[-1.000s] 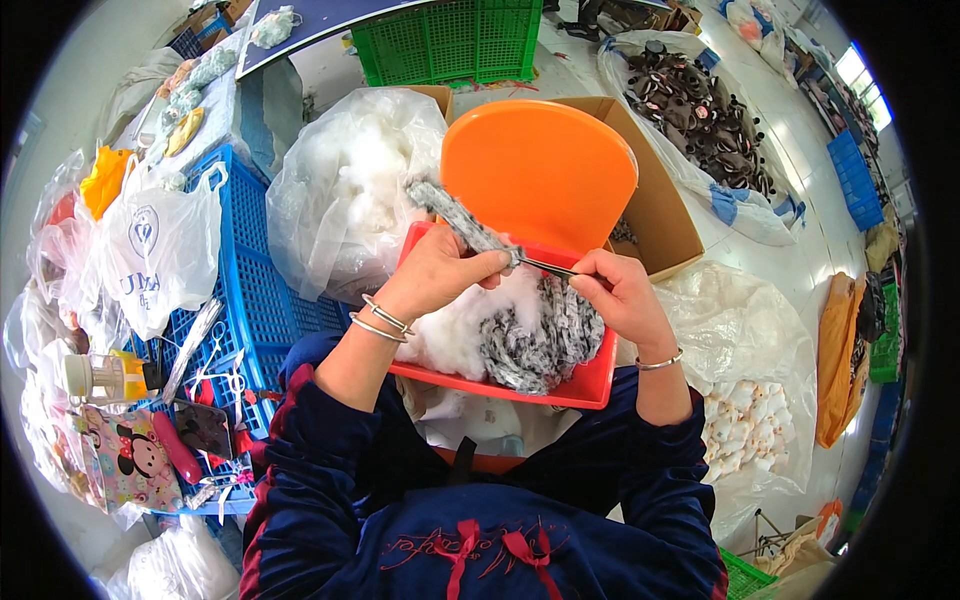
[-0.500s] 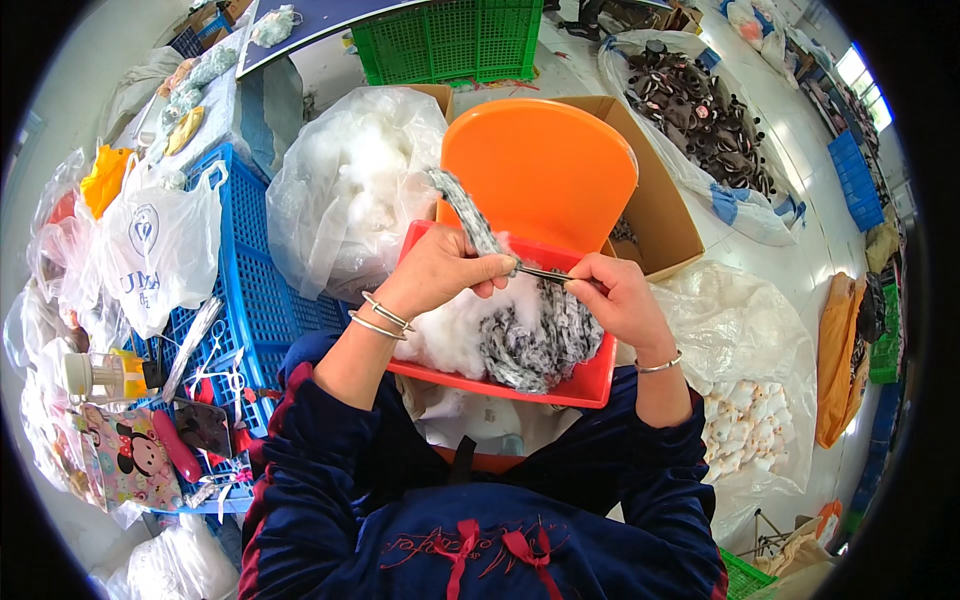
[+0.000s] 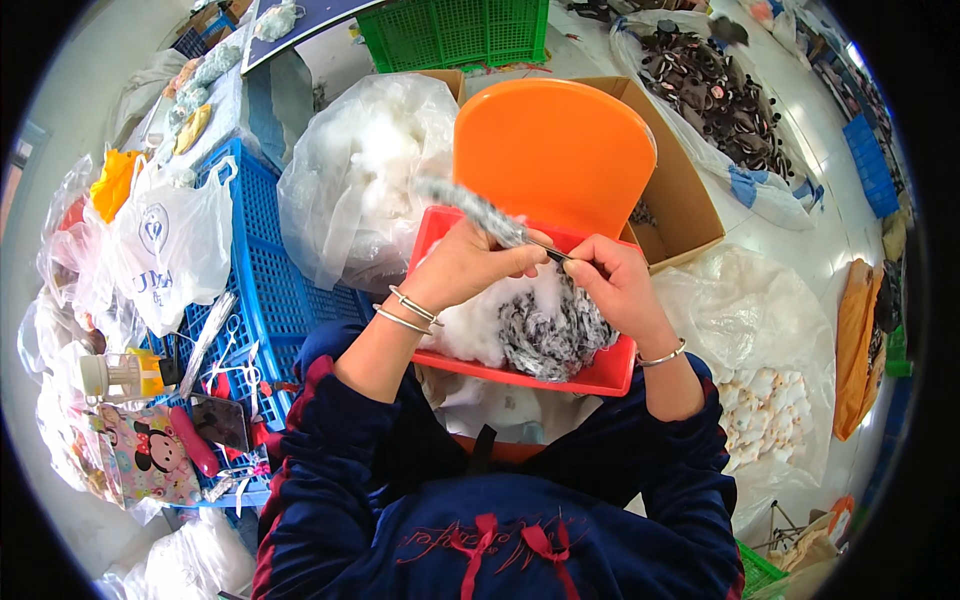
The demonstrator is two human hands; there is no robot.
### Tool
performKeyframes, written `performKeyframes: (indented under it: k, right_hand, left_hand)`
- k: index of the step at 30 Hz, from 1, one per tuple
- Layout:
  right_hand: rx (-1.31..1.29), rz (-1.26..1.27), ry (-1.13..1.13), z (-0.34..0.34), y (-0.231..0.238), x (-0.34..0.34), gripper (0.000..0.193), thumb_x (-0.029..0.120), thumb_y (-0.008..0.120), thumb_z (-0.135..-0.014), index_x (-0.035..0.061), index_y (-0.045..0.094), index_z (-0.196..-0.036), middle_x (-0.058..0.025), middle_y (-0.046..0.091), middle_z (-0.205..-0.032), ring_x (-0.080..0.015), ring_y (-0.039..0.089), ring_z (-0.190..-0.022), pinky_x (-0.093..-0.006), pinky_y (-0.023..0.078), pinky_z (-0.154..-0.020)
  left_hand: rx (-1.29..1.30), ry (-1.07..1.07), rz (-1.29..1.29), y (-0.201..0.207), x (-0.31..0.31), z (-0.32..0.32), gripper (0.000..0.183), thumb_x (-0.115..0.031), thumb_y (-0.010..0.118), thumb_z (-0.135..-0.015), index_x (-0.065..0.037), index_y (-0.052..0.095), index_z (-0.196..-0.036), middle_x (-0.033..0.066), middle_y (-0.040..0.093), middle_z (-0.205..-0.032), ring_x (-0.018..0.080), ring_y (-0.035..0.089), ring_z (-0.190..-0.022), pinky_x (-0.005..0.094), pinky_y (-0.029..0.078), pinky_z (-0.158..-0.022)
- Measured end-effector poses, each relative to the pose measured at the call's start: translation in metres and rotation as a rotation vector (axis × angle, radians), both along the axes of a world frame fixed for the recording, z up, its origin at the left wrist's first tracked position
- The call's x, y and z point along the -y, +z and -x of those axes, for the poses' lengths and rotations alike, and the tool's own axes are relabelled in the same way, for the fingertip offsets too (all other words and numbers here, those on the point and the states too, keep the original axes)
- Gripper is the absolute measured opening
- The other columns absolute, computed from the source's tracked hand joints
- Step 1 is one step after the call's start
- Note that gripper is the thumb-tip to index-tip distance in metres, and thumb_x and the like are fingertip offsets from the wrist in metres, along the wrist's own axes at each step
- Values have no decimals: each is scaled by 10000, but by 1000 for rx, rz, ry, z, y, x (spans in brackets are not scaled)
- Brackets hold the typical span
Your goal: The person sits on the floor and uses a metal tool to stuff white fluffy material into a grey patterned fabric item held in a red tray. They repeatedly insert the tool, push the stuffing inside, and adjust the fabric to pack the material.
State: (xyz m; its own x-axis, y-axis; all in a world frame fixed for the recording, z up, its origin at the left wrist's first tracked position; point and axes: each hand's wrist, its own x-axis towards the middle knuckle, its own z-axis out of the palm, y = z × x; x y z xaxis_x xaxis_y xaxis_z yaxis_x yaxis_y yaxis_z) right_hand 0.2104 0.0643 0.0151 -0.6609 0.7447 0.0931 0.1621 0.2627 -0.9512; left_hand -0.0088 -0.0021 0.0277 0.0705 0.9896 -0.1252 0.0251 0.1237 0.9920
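Note:
My left hand (image 3: 478, 262) is closed round a slim grey-and-white fuzzy fabric tube (image 3: 482, 213), whose far end points up and left and is blurred. Between the fingertips of my right hand (image 3: 617, 287) is a thin dark metal tool (image 3: 550, 250); its tip meets the tube's near end at my left fingers, and its exact kind is hard to make out. Both hands are above a red plastic tray (image 3: 480, 371). Inside it, white fluffy stuffing (image 3: 462, 332) lies on the left and a heap of grey-and-white fuzzy pieces (image 3: 550, 335) on the right.
An orange chair (image 3: 555, 150) stands behind the tray, beside an open cardboard box (image 3: 688, 210). At left are a clear bag of stuffing (image 3: 372, 165) and a blue crate (image 3: 260, 250) with scissors and a phone. Bags of dark pieces (image 3: 715, 105) and white pieces (image 3: 765, 410) lie right.
The fuzzy tube has tipped to a flatter slant, its far end swinging left. Both hands keep their hold close together. The whole view has shifted slightly.

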Motion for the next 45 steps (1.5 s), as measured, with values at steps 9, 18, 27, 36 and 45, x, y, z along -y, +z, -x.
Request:
performKeyframes:
  k: [9,18,27,36,45]
  right_hand:
    - [-2,-57,-47,3,6,-6,119,79,642,-896,-19,592,-852,3,553,-682,-53,468,-612,-227,388,-545]
    - [-138,227,-38,18,-15,2,118,106,610,-924,12,587,-857,38,539,-718,-34,458,-656,-205,382,-582]
    - [-202,232,-33,31,-10,5,123,108,576,-954,23,561,-866,39,535,-731,-26,437,-636,-189,366,-572]
    - [-150,242,-43,26,-15,4,139,129,604,-938,8,581,-874,44,540,-741,-35,453,-683,-207,387,-606]
    - [207,101,-121,8,-3,-20,298,255,724,-851,7,595,-952,13,557,-765,-57,489,-692,-226,422,-620]
  left_hand:
    - [106,198,56,10,-2,14,238,-217,662,-904,-22,655,-767,9,594,-683,69,531,-585,218,445,-568]
    - [361,318,21,-1,-2,-10,279,-196,681,-902,-11,635,-699,26,611,-649,72,564,-560,211,435,-518]
    - [220,345,-17,-4,-5,-9,332,-230,694,-894,-28,591,-652,7,558,-600,65,515,-549,214,403,-520]
    - [153,372,-28,-1,-4,-7,322,-219,692,-886,-26,594,-647,13,569,-601,68,521,-552,224,412,-522]
    - [350,581,-114,3,-10,13,247,-198,690,-888,-12,628,-737,26,591,-645,79,522,-555,230,432,-540]
